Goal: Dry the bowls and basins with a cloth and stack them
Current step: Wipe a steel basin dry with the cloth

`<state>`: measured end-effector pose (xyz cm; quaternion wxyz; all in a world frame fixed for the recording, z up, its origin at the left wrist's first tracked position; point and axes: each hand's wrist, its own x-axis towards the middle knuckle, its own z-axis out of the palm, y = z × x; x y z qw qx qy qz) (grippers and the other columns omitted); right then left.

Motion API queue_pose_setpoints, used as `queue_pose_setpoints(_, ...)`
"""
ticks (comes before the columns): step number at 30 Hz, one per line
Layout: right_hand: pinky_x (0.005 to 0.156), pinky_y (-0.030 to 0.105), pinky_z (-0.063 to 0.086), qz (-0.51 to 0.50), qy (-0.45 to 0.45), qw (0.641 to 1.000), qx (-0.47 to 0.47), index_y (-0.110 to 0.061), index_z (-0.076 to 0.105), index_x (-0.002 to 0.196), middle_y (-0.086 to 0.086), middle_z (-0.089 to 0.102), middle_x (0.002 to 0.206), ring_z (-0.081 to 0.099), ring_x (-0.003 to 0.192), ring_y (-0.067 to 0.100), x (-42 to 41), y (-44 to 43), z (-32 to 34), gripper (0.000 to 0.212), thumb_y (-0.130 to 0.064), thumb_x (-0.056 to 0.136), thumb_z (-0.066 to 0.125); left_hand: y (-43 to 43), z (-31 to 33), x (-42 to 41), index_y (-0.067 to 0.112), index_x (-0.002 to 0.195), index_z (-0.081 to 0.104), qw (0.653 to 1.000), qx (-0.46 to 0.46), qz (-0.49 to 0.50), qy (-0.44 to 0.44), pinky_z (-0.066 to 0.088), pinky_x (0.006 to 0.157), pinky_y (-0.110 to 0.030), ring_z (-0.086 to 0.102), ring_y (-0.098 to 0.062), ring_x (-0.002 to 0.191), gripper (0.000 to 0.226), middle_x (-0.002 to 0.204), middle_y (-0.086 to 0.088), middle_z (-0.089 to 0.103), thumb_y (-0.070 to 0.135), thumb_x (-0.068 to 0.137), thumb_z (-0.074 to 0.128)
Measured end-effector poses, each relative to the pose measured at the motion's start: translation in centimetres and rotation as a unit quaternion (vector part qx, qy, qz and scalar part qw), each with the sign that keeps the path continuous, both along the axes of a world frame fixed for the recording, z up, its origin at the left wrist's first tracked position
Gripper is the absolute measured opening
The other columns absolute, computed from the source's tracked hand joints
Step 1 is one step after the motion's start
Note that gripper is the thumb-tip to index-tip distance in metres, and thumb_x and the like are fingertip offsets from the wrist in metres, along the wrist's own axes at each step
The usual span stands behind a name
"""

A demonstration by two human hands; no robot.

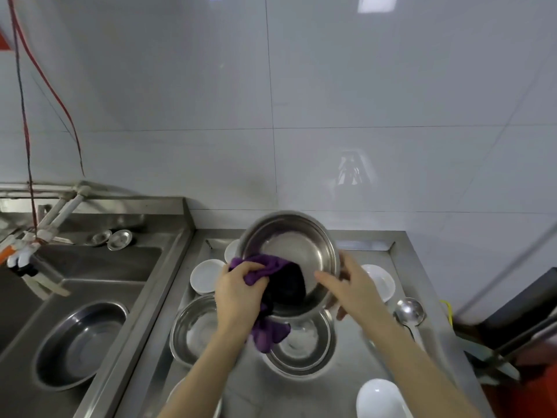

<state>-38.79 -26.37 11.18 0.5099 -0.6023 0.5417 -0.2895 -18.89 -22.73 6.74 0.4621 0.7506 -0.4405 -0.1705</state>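
A grey tiled wall [331,101] fills the upper half of the view. Under it, on the left, is a steel sink [99,267], cut off by the left edge. In the sink lies one wide steel basin [81,342]. To the right of the sink stands the steel worktop [247,384], and its near part runs out of the picture at the bottom.

Above the worktop the person holds a steel basin [297,245], tilted so that its inside faces the camera. The right hand [346,285] grips its right rim, with some fingers inside and the others under it. Two more steel basins rest on the worktop below – one on the left [193,330], half covered by the left forearm, and one [304,348] partly hidden under the held basin and the cloth.

The left hand [238,292] is clenched round a purple cloth [271,265] and holds it against the lower inside of the held basin. One end of the cloth hangs down under the rim.

White bowls stand around: one [206,276] beside the left hand, one [381,283] behind the right hand, one [379,398] cut off at the bottom edge, and one [231,250] mostly hidden behind the held basin.

A steel ladle [409,310] lies at the right – its handle is blurred. Two small steel dishes [119,239] sit on the sink ledge.
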Motion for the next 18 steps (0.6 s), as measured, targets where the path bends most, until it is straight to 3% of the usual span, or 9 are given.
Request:
queue_pose_setpoints(2,0.053,0.034,0.057,-0.015,-0.086,0.992,0.095,-0.039,0.049,0.125,0.004,0.072,0.099,0.074,0.071,0.03,1.8,2.0,-1.8,0.048,-0.03,0.085,0.075,0.3,-0.4,-0.8,0.04,0.085,0.07,0.994,0.008,0.038,0.098,0.056,0.079,-0.03,0.063,-0.012,0.083,0.017,0.094,0.003,0.064,0.035,0.069,0.075)
queue_pose_setpoints(3,0.062,0.041,0.06,-0.038,-0.103,0.988,0.109,-0.037,0.05,0.127,0.004,0.073,0.098,0.074,0.076,0.032,2.6,2.4,-2.9,0.052,-0.03,0.082,0.076,0.6,-0.5,-1.5,0.041,0.087,0.07,0.994,0.015,0.044,0.102,0.056,0.079,-0.034,0.063,-0.012,0.084,0.019,0.094,0.004,0.064,0.037,0.069,0.074)
queue_pose_setpoints(5,0.083,0.049,0.058,-0.122,-0.086,0.986,0.072,-0.025,0.055,0.13,0.004,0.073,0.094,0.071,0.088,0.029,3.3,2.2,-3.9,0.05,-0.019,0.083,0.071,1.4,-0.8,-3.0,0.037,0.089,0.071,0.995,0.024,0.051,0.078,0.048,0.081,-0.028,0.059,-0.008,0.084,0.02,0.095,0.003,0.063,0.029,0.072,0.076)
queue_pose_setpoints(6,0.086,0.051,0.057,-0.153,-0.08,0.983,0.063,-0.02,0.059,0.125,0.006,0.073,0.09,0.07,0.089,0.03,3.2,1.8,-4.1,0.043,-0.008,0.083,0.064,1.7,-1.0,-3.4,0.033,0.09,0.072,0.996,0.025,0.052,0.072,0.044,0.079,-0.024,0.056,-0.006,0.083,0.019,0.096,0.003,0.061,0.025,0.073,0.077)
queue_pose_setpoints(10,0.073,0.059,0.059,-0.085,-0.045,0.993,0.072,-0.025,0.065,0.097,0.013,0.072,0.085,0.071,0.083,0.036,1.2,1.2,-2.6,0.038,0.006,0.077,0.054,1.4,-0.8,-2.1,0.029,0.088,0.072,0.999,0.033,0.0,0.022,0.039,0.07,-0.005,0.053,-0.004,0.082,0.021,0.098,0.004,0.056,0.013,0.075,0.076)
queue_pose_setpoints(12,0.068,0.054,0.061,-0.004,0.035,0.997,0.069,-0.025,0.063,0.094,0.013,0.072,0.084,0.073,0.076,0.032,-0.4,0.2,-1.1,0.035,0.007,0.079,0.056,0.9,-0.1,-0.4,0.028,0.085,0.072,0.997,0.035,-0.066,-0.036,0.045,0.078,-0.016,0.055,-0.011,0.087,0.023,0.098,0.007,0.052,0.009,0.072,0.075)
queue_pose_setpoints(14,0.063,0.046,0.063,0.096,0.115,0.984,0.097,-0.022,0.058,0.093,0.014,0.071,0.085,0.074,0.069,0.031,-1.6,-0.8,1.0,0.03,0.006,0.084,0.056,0.3,0.8,1.1,0.029,0.086,0.074,0.971,0.064,-0.18,-0.147,0.048,0.081,-0.029,0.055,-0.015,0.088,0.023,0.099,0.006,0.051,0.011,0.071,0.075)
queue_pose_setpoints(16,0.063,0.044,0.063,0.14,0.154,0.975,0.083,-0.02,0.057,0.093,0.016,0.07,0.087,0.074,0.069,0.032,-2.1,-1.5,1.8,0.027,0.006,0.085,0.055,-0.2,1.4,1.8,0.029,0.09,0.073,0.942,0.083,-0.25,-0.206,0.049,0.082,-0.033,0.056,-0.016,0.09,0.022,0.103,0.004,0.051,0.014,0.074,0.075)
queue_pose_setpoints(18,0.068,0.047,0.062,0.121,0.166,0.978,0.024,-0.022,0.059,0.092,0.013,0.069,0.087,0.072,0.075,0.03,-1.8,-1.5,2.0,0.027,0.003,0.086,0.052,-0.6,1.6,1.9,0.028,0.091,0.073,0.953,0.046,-0.225,-0.199,0.048,0.081,-0.028,0.056,-0.014,0.09,0.022,0.107,0.006,0.05,0.013,0.075,0.074)
